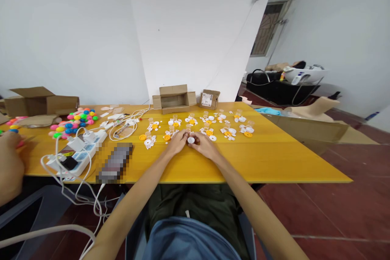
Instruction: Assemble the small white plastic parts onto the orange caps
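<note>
In front of me on the yellow table, a small white round cap (191, 140) sits between my hands with its round face towards me. My right hand (203, 144) has thumb and fingers closed on its right side. My left hand (178, 142) is curled in close on the other side; what its fingertips hold is hidden. Around them lie small sets of parts: orange rings (209, 133), white discs (212, 138), small white perforated pieces (149, 143) and clear plastic cups (206, 113).
An open cardboard box (174, 100) and a smaller carton (209, 99) stand by the wall. A power strip (88, 154) with white cables, a blurred phone (115, 163) and colourful balls (71, 126) are left. Another person's hand (10, 166) shows at the left edge.
</note>
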{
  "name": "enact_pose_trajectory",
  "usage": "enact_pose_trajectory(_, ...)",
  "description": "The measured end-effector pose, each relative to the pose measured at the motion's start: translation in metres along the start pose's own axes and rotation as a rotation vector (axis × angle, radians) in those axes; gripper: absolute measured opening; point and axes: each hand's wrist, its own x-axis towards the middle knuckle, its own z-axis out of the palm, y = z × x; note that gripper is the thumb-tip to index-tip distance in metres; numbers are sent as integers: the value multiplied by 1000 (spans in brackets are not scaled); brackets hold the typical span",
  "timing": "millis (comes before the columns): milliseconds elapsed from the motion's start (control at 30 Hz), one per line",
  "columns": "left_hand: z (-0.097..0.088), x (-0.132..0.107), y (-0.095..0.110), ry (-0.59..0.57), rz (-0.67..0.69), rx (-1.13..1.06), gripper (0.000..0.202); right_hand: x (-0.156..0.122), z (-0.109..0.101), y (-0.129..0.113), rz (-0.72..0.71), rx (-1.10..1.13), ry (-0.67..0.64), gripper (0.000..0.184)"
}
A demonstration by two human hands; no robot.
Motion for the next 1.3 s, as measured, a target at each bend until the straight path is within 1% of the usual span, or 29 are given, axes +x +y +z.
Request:
enact_pose_trajectory(267, 2, 1, -4, -3, 29, 25, 18, 2, 5, 8, -64, 24, -16, 24)
enact_pose_trajectory(567, 1, -5, 3, -28, 103, 66, 12, 1, 5, 8, -58, -33, 1, 22)
enact_pose_trajectory(800, -1, -6, 10, -18, 92, 94, 11, 1, 6, 10, -54, -45, 15, 25)
enact_pose_trajectory(1167, -1, -6, 10, -42, 85, 67, 10, 2, 4, 9, -42, -41, -9, 25)
enact_pose_trajectory(1300, -1, -6, 9, -28, 75, 69, 11, 1, 4, 7, -26, -26, -3, 25)
